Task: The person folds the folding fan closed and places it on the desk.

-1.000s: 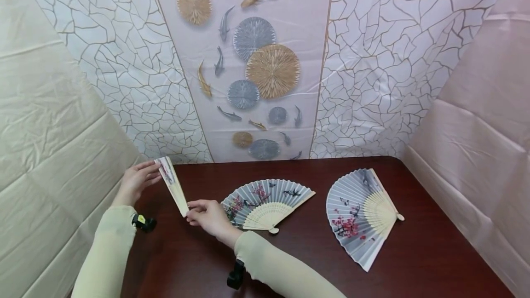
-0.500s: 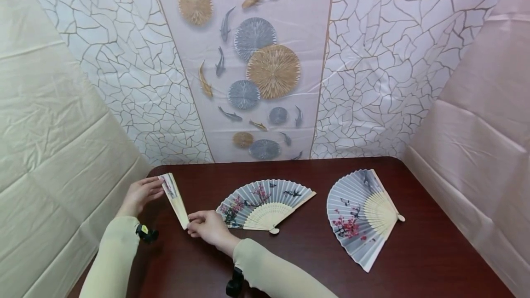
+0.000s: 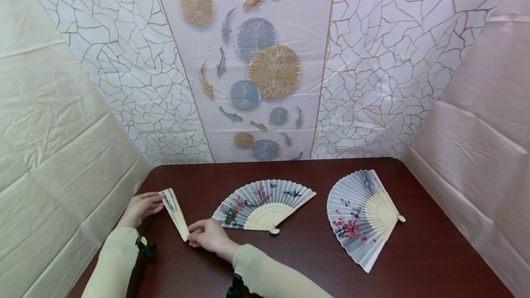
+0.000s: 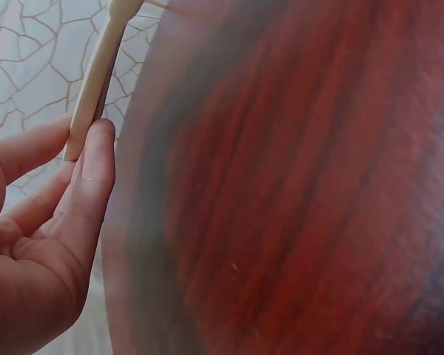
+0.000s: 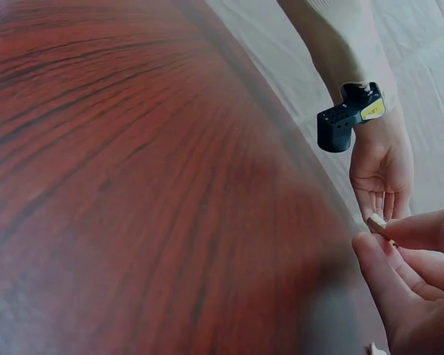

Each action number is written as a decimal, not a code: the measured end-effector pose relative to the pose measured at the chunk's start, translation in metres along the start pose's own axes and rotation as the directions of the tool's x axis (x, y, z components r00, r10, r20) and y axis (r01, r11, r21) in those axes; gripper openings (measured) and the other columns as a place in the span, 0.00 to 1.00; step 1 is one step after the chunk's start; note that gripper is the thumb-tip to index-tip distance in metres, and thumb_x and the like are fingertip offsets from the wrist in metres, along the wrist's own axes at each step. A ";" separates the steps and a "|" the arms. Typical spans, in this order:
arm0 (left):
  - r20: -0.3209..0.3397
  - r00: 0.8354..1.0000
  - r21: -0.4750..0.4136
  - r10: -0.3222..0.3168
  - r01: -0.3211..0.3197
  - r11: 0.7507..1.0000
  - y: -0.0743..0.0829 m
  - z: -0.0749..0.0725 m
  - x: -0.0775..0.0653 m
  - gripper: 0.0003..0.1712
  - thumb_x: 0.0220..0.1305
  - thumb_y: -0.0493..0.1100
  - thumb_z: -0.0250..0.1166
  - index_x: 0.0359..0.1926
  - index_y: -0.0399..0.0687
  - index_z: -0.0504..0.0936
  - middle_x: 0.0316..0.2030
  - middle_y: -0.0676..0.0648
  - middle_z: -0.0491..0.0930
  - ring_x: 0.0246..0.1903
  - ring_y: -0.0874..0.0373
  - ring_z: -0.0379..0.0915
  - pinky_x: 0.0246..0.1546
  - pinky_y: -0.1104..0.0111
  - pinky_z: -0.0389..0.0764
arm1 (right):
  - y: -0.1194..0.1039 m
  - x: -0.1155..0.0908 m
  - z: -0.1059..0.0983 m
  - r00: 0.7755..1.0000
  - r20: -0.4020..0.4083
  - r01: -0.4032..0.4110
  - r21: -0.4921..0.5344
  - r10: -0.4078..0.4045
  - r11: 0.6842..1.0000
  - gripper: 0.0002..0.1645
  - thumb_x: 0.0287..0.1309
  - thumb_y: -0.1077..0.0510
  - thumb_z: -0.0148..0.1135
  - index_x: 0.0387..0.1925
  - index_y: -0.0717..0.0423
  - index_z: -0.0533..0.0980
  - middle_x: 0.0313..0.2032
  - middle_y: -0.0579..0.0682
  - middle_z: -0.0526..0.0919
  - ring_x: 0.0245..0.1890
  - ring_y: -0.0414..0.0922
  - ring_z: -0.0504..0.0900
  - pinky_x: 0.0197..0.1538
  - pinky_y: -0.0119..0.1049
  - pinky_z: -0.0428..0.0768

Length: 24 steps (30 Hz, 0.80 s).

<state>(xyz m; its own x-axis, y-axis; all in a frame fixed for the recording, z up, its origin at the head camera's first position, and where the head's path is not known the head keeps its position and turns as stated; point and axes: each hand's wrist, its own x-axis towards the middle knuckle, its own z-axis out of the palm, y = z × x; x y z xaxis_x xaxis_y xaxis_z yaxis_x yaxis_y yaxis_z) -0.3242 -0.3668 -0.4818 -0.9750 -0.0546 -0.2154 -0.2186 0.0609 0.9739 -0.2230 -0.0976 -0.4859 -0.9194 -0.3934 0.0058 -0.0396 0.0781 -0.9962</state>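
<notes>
Pale folded fan (image 3: pixel 175 214), unreadable yellow label (image 5: pixel 372 110)

Folded fan (image 4: pixel 94 81) cut off by top edge, upper left of left-wrist view, right hand (image 5: pixel 423 288) cropped at lower right of right-wrist view, pale scrap (image 5: pixel 377 349) at bottom edge, too small to tell

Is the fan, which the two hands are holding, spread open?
No, the fan is folded into a narrow strip, pinched by the left hand and the right hand.
</notes>
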 end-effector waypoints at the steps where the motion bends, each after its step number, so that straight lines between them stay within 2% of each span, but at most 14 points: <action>1: -0.001 1.000 0.013 -0.005 0.005 1.000 -0.001 0.000 0.000 0.33 0.73 0.34 0.60 0.68 0.19 0.56 0.31 0.55 0.81 0.31 0.64 0.82 0.40 0.70 0.87 | 0.002 0.000 0.000 1.000 0.000 -0.001 -0.005 0.001 1.000 0.10 0.58 0.73 0.65 0.43 0.71 0.82 0.29 0.58 0.87 0.27 0.48 0.87 0.33 0.38 0.89; 8: 0.016 1.000 0.074 -0.012 0.011 0.997 -0.008 0.001 0.000 0.32 0.73 0.33 0.60 0.67 0.16 0.57 0.33 0.52 0.82 0.31 0.65 0.82 0.40 0.69 0.87 | 0.010 -0.002 0.003 1.000 0.002 -0.019 -0.025 0.019 0.999 0.09 0.57 0.73 0.67 0.41 0.69 0.83 0.26 0.56 0.87 0.25 0.46 0.86 0.30 0.35 0.88; 14: 0.022 0.999 0.099 -0.036 0.034 0.994 -0.011 0.001 0.001 0.33 0.72 0.31 0.59 0.67 0.15 0.55 0.34 0.49 0.83 0.31 0.64 0.82 0.39 0.69 0.87 | 0.011 -0.005 0.006 0.999 0.012 -0.033 -0.020 0.033 0.999 0.08 0.55 0.74 0.67 0.39 0.70 0.83 0.26 0.58 0.87 0.25 0.49 0.87 0.29 0.36 0.88; 18: 0.032 0.999 0.095 -0.035 0.031 0.995 -0.014 0.001 0.001 0.31 0.71 0.30 0.59 0.66 0.15 0.56 0.33 0.50 0.83 0.30 0.64 0.82 0.37 0.70 0.87 | 0.010 -0.006 0.007 0.999 0.023 -0.048 -0.011 0.048 0.999 0.08 0.55 0.74 0.67 0.39 0.70 0.82 0.27 0.60 0.87 0.26 0.51 0.88 0.29 0.37 0.88; 24: 0.027 0.999 0.127 -0.034 0.031 0.991 -0.016 0.002 0.002 0.29 0.71 0.32 0.61 0.63 0.16 0.60 0.31 0.52 0.82 0.28 0.64 0.81 0.34 0.72 0.87 | 0.011 -0.007 0.007 0.998 0.027 -0.065 -0.010 0.065 0.998 0.08 0.55 0.74 0.67 0.39 0.70 0.82 0.26 0.58 0.87 0.24 0.49 0.87 0.29 0.36 0.88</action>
<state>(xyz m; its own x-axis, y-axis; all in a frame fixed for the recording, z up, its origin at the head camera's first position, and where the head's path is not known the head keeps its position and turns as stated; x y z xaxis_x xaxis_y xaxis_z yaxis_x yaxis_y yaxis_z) -0.3224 -0.3657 -0.4980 -0.9676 -0.0301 -0.2507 -0.2518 0.1852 0.9499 -0.2143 -0.1002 -0.4977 -0.9092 -0.4118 -0.0616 0.0163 0.1127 -0.9935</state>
